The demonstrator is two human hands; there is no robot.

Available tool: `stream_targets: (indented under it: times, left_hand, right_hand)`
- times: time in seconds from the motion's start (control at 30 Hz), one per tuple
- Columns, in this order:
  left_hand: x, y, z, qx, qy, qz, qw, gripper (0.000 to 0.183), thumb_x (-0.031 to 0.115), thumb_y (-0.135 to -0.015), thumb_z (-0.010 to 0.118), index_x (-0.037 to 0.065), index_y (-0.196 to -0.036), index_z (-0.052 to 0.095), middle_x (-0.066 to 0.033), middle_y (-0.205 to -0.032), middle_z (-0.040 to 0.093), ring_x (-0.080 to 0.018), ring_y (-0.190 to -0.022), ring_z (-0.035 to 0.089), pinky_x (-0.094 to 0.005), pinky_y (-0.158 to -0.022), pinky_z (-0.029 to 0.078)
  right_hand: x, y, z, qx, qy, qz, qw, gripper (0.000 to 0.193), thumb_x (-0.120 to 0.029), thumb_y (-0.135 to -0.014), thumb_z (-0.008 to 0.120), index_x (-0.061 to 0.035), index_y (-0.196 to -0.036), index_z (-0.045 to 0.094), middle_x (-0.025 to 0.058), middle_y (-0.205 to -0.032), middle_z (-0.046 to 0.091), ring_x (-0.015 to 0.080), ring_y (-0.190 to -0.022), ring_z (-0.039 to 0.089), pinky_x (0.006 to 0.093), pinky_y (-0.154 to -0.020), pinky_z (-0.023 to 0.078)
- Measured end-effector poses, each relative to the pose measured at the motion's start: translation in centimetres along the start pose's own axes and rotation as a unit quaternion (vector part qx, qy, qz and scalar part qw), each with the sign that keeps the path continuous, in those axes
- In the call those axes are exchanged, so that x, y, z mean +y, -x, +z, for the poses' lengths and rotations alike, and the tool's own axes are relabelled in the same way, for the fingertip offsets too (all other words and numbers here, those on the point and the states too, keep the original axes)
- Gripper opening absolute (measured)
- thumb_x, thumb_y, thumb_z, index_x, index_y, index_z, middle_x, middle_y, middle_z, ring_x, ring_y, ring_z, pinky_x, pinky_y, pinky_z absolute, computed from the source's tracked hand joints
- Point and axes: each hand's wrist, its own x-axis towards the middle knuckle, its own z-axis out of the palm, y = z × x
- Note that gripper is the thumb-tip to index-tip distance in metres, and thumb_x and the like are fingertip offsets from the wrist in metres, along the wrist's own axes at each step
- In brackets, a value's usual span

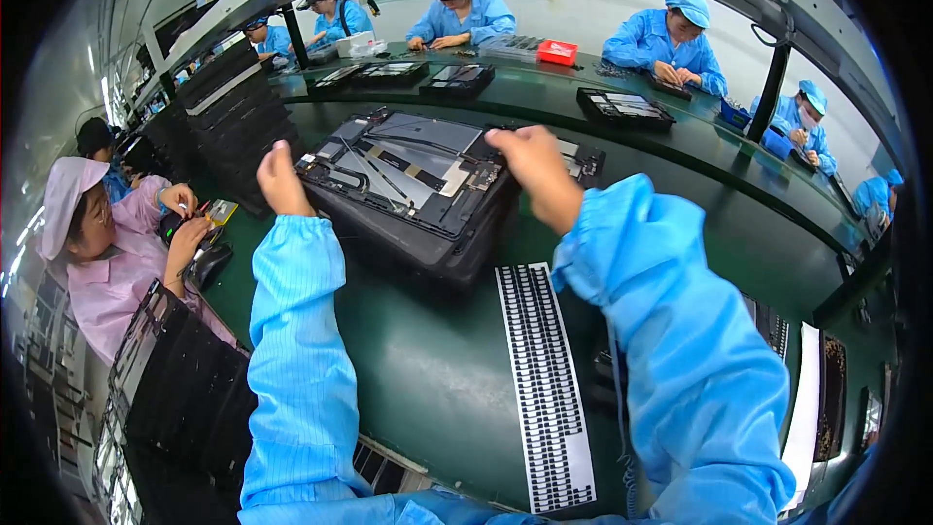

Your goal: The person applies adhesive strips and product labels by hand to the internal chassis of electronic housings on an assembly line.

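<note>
A black tray (pixel 408 241) lies in front of me, tilted in view. In it sits an opened tablet housing (pixel 416 163) with a grey inside, flat cables and dark strips. My left hand (pixel 284 183) is closed at the tray's left edge; part of its grip is hidden. My right hand (pixel 537 171) is closed at the far right corner, its thumb and fingertips pressed together there. Behind that hand another tray of parts (pixel 580 161) shows in part. A white sheet with rows of small black stickers (pixel 546 384) lies on the bench between my forearms.
Tall stacks of black trays stand at left, one far (pixel 233 126), one near (pixel 185 399). A co-worker in pink (pixel 102 272) works beside me. Across the green bench (pixel 418 355) are more trays (pixel 625 109), a red box (pixel 557 52) and several co-workers in blue. A dark post (pixel 770 92) rises at right.
</note>
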Motion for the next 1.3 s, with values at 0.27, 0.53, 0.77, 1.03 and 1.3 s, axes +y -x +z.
stream_targets:
  times: [0.27, 0.53, 0.77, 1.03, 1.3]
  left_hand:
    - [5.4, 15.8, -0.3, -0.019, 0.112, -0.132, 0.985, 0.075, 0.036, -0.085, 0.048, -0.004, -0.135, 0.01, -0.0178, -0.141, 0.012, -0.0238, -0.13, 0.014, -0.0331, -0.106, 0.01]
    - [6.1, 17.8, 2.3, -0.033, 0.091, -0.091, 0.991, 0.063, 0.033, -0.09, 0.033, -0.005, -0.135, 0.012, -0.0205, -0.142, 0.006, -0.0273, -0.132, 0.008, -0.0342, -0.106, 0.007]
    - [10.5, 6.8, 0.1, -0.005, -0.013, 0.056, 0.998, 0.051, 0.028, -0.086, 0.044, 0.0, -0.127, 0.036, -0.0123, -0.125, 0.044, -0.0227, -0.121, 0.034, -0.0363, -0.101, 0.018]
    - [-0.5, -8.1, 16.3, -0.709, -0.348, -0.034, 0.612, 0.06, 0.037, -0.076, 0.06, -0.005, -0.116, 0.046, -0.0174, -0.113, 0.052, -0.0226, -0.103, 0.05, -0.0283, -0.09, 0.038]
    - [-9.6, 1.0, 22.0, -0.752, -0.469, -0.288, 0.363, 0.109, 0.048, -0.068, 0.067, -0.001, -0.136, -0.004, -0.0216, -0.138, 0.02, -0.0316, -0.123, 0.031, -0.039, -0.08, 0.048]
  right_hand:
    - [-2.3, -3.7, -5.8, -0.102, -0.064, -0.107, 0.987, 0.05, -0.041, -0.08, 0.056, -0.0008, -0.109, 0.054, 0.0079, -0.108, 0.055, 0.0199, -0.101, 0.047, 0.0319, -0.09, 0.032]
    - [-3.1, -2.5, -1.6, -0.364, -0.051, -0.05, 0.929, 0.061, -0.042, -0.073, 0.064, -0.0009, -0.116, 0.051, 0.0105, -0.112, 0.054, 0.0186, -0.106, 0.047, 0.0257, -0.092, 0.032]
    - [2.0, -7.6, -9.9, -0.167, -0.082, 0.096, 0.978, 0.043, -0.038, -0.078, 0.06, -0.0076, -0.107, 0.053, 0.0059, -0.105, 0.057, 0.0176, -0.1, 0.05, 0.035, -0.085, 0.036]
    - [10.6, -9.5, -9.4, -0.041, 0.094, 0.276, 0.956, 0.037, -0.027, -0.072, 0.061, 0.0039, -0.091, 0.056, 0.0152, -0.088, 0.056, 0.0271, -0.078, 0.054, 0.0378, -0.061, 0.046]
    - [12.2, -10.3, -1.1, 0.013, 0.229, 0.223, 0.947, 0.058, -0.046, -0.073, 0.054, 0.007, -0.095, 0.057, 0.0285, -0.103, 0.053, 0.0411, -0.099, 0.048, 0.0407, -0.086, 0.04]
